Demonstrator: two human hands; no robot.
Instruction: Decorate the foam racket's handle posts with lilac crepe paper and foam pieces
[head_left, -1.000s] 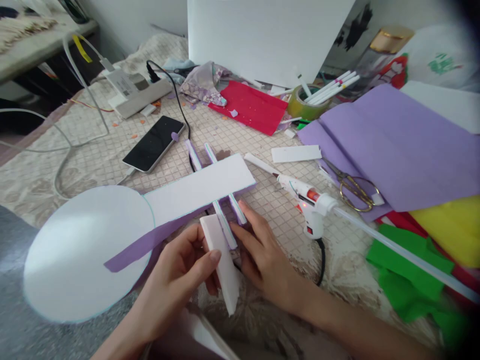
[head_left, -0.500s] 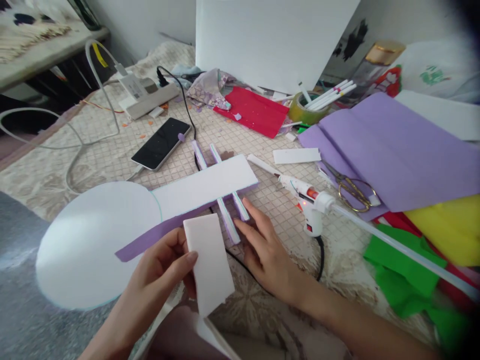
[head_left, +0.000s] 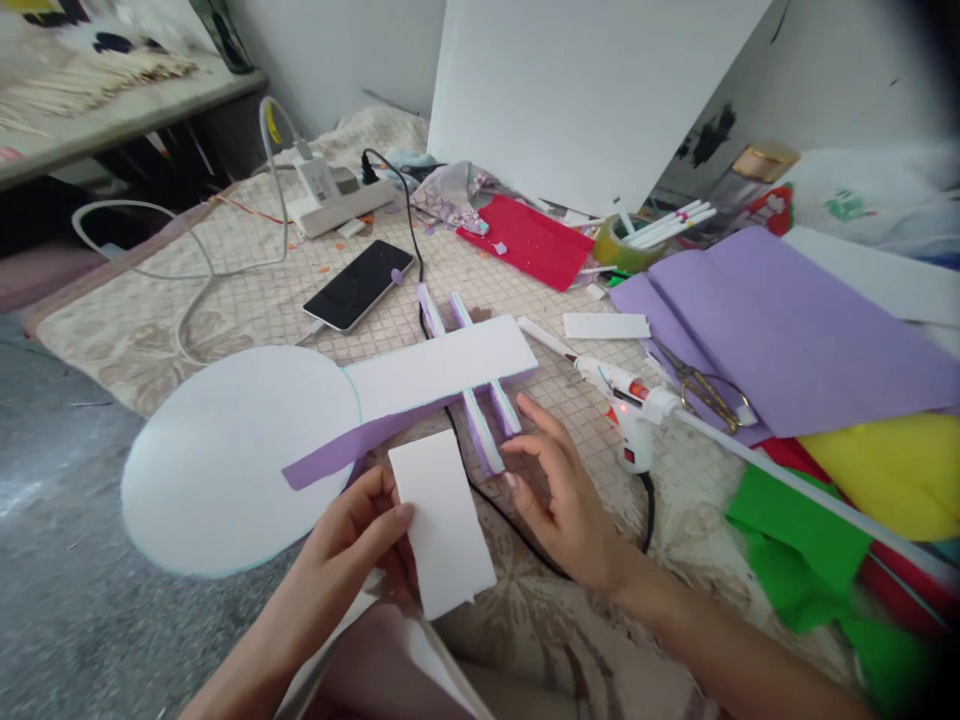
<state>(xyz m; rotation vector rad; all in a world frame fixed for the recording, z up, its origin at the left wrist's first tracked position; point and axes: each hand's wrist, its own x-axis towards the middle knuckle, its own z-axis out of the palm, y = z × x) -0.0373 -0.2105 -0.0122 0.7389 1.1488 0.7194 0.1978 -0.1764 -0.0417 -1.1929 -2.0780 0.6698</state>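
Head view: the left hand [head_left: 360, 540] has its grip closed on a flat white foam board piece [head_left: 442, 525], pinched between thumb and fingers near the front of the cloth-covered desk [head_left: 247, 330]. The right hand [head_left: 574, 500] keeps a loose grip, fingers parted and curved just beside the near ends of two narrow strips [head_left: 484, 435]; whether they touch is unclear. Both strips run under the long white handle [head_left: 439, 360] of a large round cutout [head_left: 232, 460], which reaches out past the desk's left edge. A purple band [head_left: 330, 460] runs along the handle's near side, its end crossing in front of the disc. To the right lies a white hot glue gun [head_left: 636, 440], a long glue stick [head_left: 750, 464] in its back, nozzle toward the handle. Behind the cutout rests a smartphone [head_left: 358, 287].
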